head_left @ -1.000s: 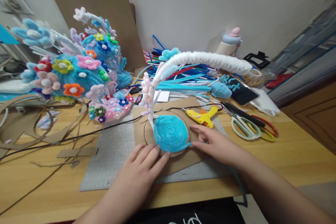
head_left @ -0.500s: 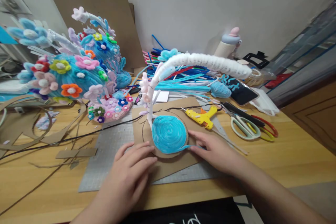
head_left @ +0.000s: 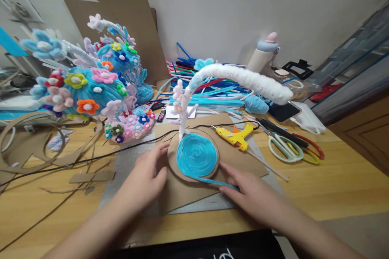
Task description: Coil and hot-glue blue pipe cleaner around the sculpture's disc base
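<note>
L hand point(head_left: 147, 174) has shifted up to L rim of cardboard disc point(head_left: 172, 164), fingers curved; can't tell if it grips. R hand point(head_left: 247, 190) pinches blue strip point(head_left: 209, 180), now longer off blue coil point(head_left: 196, 154) atop disc, btwn hands. Yellow glue gun point(head_left: 236, 135) beyond, to R; pipe cleaners point(head_left: 212, 100) heaped farther back, nr wall point(head_left: 209, 16).

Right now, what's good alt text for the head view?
A person's right hand holds a strand trailing from a flat blue fuzzy spiral on a round brown cardboard disc, the left hand beside it. A thick white fuzzy stem arches behind, a yellow plastic glue gun at right.
</note>
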A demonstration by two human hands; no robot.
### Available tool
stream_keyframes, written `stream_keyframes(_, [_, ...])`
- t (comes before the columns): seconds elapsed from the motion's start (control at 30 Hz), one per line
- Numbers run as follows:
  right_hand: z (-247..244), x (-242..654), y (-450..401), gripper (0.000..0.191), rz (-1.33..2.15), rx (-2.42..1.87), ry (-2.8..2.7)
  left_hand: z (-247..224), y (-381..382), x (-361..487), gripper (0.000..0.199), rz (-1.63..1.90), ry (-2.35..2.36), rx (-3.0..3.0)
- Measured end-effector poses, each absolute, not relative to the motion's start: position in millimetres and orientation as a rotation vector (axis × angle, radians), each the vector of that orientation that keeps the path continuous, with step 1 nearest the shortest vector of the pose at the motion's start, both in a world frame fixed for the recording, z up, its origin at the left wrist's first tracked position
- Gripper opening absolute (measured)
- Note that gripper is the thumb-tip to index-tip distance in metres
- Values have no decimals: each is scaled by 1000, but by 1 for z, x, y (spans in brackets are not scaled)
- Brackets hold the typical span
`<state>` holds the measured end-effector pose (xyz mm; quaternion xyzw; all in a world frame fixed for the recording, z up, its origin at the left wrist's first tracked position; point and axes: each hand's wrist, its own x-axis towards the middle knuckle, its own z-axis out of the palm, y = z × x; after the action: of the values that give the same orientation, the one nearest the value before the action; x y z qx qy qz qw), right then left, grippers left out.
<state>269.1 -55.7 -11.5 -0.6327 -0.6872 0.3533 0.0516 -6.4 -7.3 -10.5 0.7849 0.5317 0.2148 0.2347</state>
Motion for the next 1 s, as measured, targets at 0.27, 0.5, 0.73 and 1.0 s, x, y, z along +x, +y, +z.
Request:
stream_keyframes(0.27, [-20,262,-69,66,1018,-2013,-2096,3,17,16,27,537,1486,2563])
stream_keyframes(0.5, [-11,272,-74,50,1155,-1771,-2033,-3,14,21,10,543,975,2577])
stream_keyframes(0.73, [-9,273,-77,32,994,-1490,-2244,-10,18,18,8,531,925,2598])
stream_keyframes(1.0, [-14,281,-68,38,702,-1510,-2332,-11,16,18,11,525,920,2607])
